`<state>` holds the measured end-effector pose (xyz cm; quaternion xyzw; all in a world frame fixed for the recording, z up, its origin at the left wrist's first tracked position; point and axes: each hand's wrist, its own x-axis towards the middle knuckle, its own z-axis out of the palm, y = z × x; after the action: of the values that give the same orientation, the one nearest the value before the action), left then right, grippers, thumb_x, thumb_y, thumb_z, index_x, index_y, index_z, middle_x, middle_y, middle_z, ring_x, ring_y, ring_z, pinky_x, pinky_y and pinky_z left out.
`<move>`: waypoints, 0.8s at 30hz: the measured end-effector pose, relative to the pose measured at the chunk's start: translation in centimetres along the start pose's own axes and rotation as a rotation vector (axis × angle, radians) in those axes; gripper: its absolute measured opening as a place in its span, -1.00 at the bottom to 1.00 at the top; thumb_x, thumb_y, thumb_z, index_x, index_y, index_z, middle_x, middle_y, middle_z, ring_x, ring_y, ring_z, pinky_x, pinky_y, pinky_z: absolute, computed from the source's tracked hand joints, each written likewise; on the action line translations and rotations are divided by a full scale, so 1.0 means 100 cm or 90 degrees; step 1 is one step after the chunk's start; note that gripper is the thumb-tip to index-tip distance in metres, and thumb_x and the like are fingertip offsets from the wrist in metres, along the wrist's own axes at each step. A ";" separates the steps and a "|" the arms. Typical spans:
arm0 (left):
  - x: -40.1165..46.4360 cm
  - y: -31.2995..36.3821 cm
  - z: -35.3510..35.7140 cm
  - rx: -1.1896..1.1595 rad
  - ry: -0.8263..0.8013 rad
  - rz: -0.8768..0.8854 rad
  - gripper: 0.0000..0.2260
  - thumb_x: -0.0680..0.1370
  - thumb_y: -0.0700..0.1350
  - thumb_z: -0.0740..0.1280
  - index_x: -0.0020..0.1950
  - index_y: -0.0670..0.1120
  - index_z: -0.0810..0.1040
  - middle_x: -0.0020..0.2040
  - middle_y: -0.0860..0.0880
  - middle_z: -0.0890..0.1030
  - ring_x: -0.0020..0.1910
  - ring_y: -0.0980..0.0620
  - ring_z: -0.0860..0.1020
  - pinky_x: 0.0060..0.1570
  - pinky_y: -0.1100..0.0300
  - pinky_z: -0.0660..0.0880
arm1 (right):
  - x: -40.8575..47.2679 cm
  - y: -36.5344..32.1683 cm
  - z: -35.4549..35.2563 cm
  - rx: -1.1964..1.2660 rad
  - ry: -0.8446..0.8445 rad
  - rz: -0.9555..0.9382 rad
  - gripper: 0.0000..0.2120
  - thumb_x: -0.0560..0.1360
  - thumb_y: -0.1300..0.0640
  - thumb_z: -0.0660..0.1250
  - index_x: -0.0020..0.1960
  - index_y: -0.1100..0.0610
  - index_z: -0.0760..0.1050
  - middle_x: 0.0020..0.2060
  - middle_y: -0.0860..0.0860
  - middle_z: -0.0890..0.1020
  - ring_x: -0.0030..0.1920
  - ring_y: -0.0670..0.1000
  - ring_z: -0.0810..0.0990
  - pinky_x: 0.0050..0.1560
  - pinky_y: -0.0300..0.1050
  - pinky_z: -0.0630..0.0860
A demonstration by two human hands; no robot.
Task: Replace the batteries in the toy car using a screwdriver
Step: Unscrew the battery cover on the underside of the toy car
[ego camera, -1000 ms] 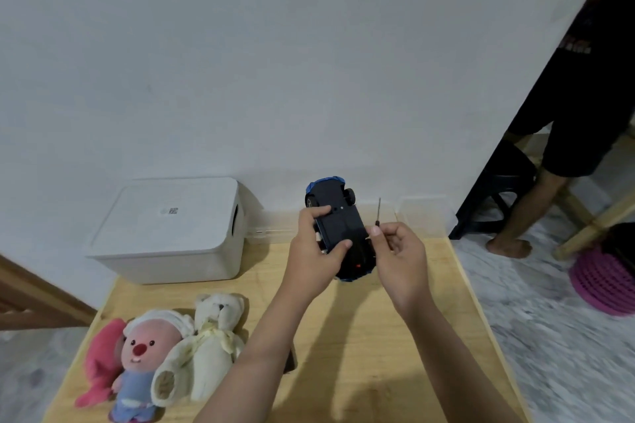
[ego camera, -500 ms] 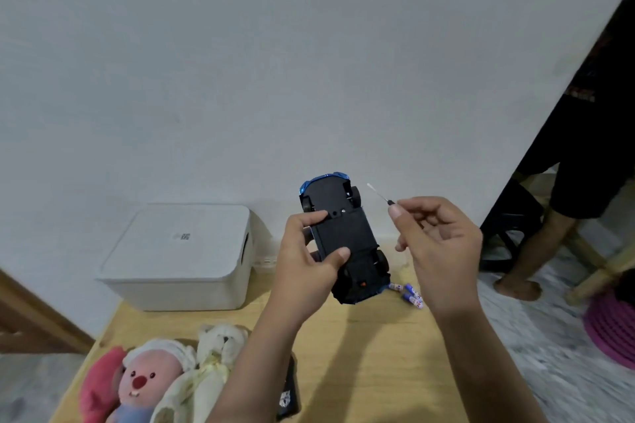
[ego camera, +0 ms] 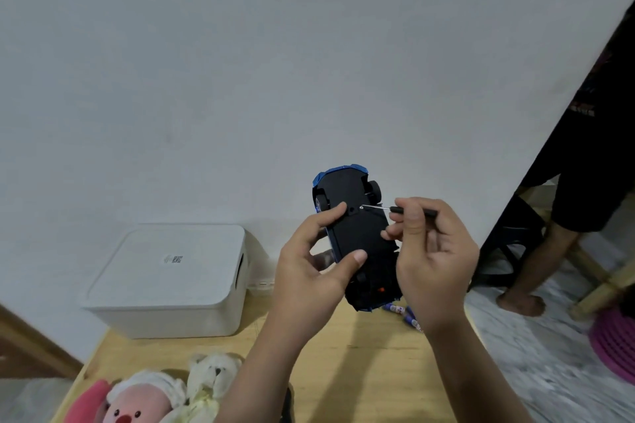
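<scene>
Two bare hands work above a wooden worktop [ego camera: 360, 371] that I see from a head camera, set against a plain pale wall [ego camera: 240, 62]. On the worktop's far left sits a white lidded box [ego camera: 171, 282]. Near the bottom left edge lie a pink plush toy [ego camera: 134, 402] and a cream plush bear [ego camera: 209, 378], touching each other. At the far right, off the worktop, another person's leg [ego camera: 536, 268] stands on a marbled floor [ego camera: 536, 364], beside a purple basket [ego camera: 615, 343].

My left hand [ego camera: 309, 271] holds the toy car [ego camera: 357, 237] in the air above the worktop, black underside turned toward me, nose pointing up. Its fingers [ego camera: 331, 216] curl around the left side and the thumb presses on the underside. One black wheel shows at the upper right of the car.

My right hand [ego camera: 436, 261] pinches a thin screwdriver [ego camera: 398, 208] by its dark handle, fingers clamped together on it. The metal tip lies nearly level and meets a small screw point on the car's underside.

Several small blue and white batteries [ego camera: 402, 312] lie on the worktop just below the car, partly hidden by my right wrist.
</scene>
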<state>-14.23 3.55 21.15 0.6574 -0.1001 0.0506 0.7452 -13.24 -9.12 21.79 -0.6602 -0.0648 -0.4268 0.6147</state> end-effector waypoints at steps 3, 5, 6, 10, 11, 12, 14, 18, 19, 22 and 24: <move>-0.001 -0.001 0.001 -0.015 0.006 -0.008 -0.52 0.42 -0.41 0.42 0.16 0.10 0.54 0.13 0.04 0.60 -0.21 -0.03 0.66 -0.25 0.14 0.61 | -0.001 0.004 0.002 -0.028 0.009 -0.053 -0.84 0.55 0.11 0.20 -0.12 0.16 0.50 -0.27 0.13 0.56 -0.32 -0.04 0.59 -0.29 -0.20 0.58; -0.001 -0.002 0.001 -0.023 0.014 -0.014 -0.54 0.42 -0.43 0.42 0.14 0.07 0.53 0.12 0.02 0.60 -0.20 -0.03 0.66 -0.27 0.16 0.60 | -0.003 0.006 0.004 -0.039 0.015 -0.069 -0.84 0.56 0.12 0.20 -0.12 0.16 0.49 -0.28 0.12 0.55 -0.34 -0.02 0.59 -0.29 -0.25 0.56; -0.001 -0.003 0.001 -0.022 0.017 -0.014 -0.54 0.42 -0.43 0.41 0.13 0.06 0.52 0.12 0.02 0.60 -0.19 -0.03 0.66 -0.27 0.16 0.60 | -0.004 0.008 0.004 -0.042 0.016 -0.075 -0.84 0.56 0.11 0.20 -0.12 0.16 0.49 -0.28 0.12 0.55 -0.34 -0.01 0.58 -0.29 -0.25 0.56; -0.001 -0.004 0.001 -0.018 0.022 -0.012 -0.55 0.42 -0.44 0.41 0.10 0.06 0.51 0.10 0.03 0.60 -0.17 -0.01 0.67 -0.26 0.11 0.62 | -0.004 0.012 0.005 -0.047 0.005 -0.090 -0.83 0.57 0.08 0.21 -0.10 0.15 0.50 -0.26 0.12 0.55 -0.36 0.03 0.58 -0.31 -0.18 0.57; 0.000 -0.004 0.001 -0.019 0.023 -0.013 -0.55 0.42 -0.44 0.41 0.10 0.05 0.51 0.10 0.03 0.60 -0.17 -0.01 0.67 -0.27 0.12 0.62 | -0.004 0.013 0.005 -0.050 0.005 -0.093 -0.84 0.57 0.11 0.21 -0.10 0.16 0.50 -0.26 0.12 0.55 -0.37 0.03 0.58 -0.32 -0.18 0.57; 0.000 -0.004 0.000 -0.023 0.022 -0.015 -0.55 0.42 -0.44 0.41 0.10 0.04 0.51 0.11 0.02 0.60 -0.17 -0.01 0.67 -0.28 0.13 0.61 | -0.003 0.013 0.005 -0.054 0.005 -0.096 -0.85 0.56 0.14 0.21 -0.11 0.17 0.50 -0.26 0.12 0.55 -0.37 0.03 0.57 -0.32 -0.17 0.57; 0.001 -0.004 0.001 -0.030 0.022 -0.019 -0.56 0.42 -0.45 0.41 0.11 0.04 0.50 0.12 0.01 0.59 -0.18 0.00 0.67 -0.30 0.16 0.59 | -0.003 0.014 0.005 -0.058 0.003 -0.100 -0.84 0.56 0.16 0.21 -0.12 0.20 0.51 -0.26 0.12 0.55 -0.38 0.05 0.57 -0.33 -0.14 0.58; 0.001 -0.004 0.000 -0.029 0.024 -0.024 -0.55 0.42 -0.45 0.40 0.10 0.05 0.50 0.12 -0.01 0.58 -0.20 0.03 0.67 -0.31 0.19 0.58 | -0.004 0.015 0.005 -0.069 -0.007 -0.115 -0.84 0.56 0.18 0.21 -0.11 0.21 0.52 -0.27 0.10 0.54 -0.38 0.04 0.57 -0.31 -0.17 0.57; 0.001 -0.004 0.000 -0.032 0.024 -0.025 -0.55 0.42 -0.45 0.40 0.10 0.05 0.49 0.12 -0.01 0.58 -0.20 0.03 0.67 -0.31 0.19 0.58 | -0.004 0.015 0.005 -0.073 -0.010 -0.123 -0.84 0.55 0.19 0.21 -0.11 0.22 0.52 -0.27 0.09 0.54 -0.38 0.03 0.57 -0.31 -0.20 0.56; 0.000 -0.003 -0.001 -0.038 0.024 -0.026 -0.55 0.42 -0.45 0.40 0.11 0.04 0.49 0.13 -0.02 0.58 -0.18 0.02 0.67 -0.32 0.19 0.58 | -0.004 0.015 0.006 -0.080 -0.016 -0.133 -0.84 0.55 0.21 0.21 -0.12 0.24 0.53 -0.27 0.11 0.55 -0.39 0.02 0.57 -0.31 -0.21 0.55; 0.000 -0.003 -0.001 -0.037 0.026 -0.028 -0.55 0.42 -0.45 0.40 0.10 0.05 0.49 0.13 -0.03 0.58 -0.18 0.01 0.67 -0.32 0.18 0.59 | -0.004 0.015 0.006 -0.088 -0.019 -0.132 -0.83 0.55 0.22 0.22 -0.13 0.26 0.53 -0.28 0.11 0.55 -0.38 0.01 0.56 -0.33 -0.17 0.56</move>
<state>-14.13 3.61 20.83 0.6361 -0.0718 0.0444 0.7670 -12.23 -8.78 20.47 -0.6967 -0.1123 -0.4820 0.5192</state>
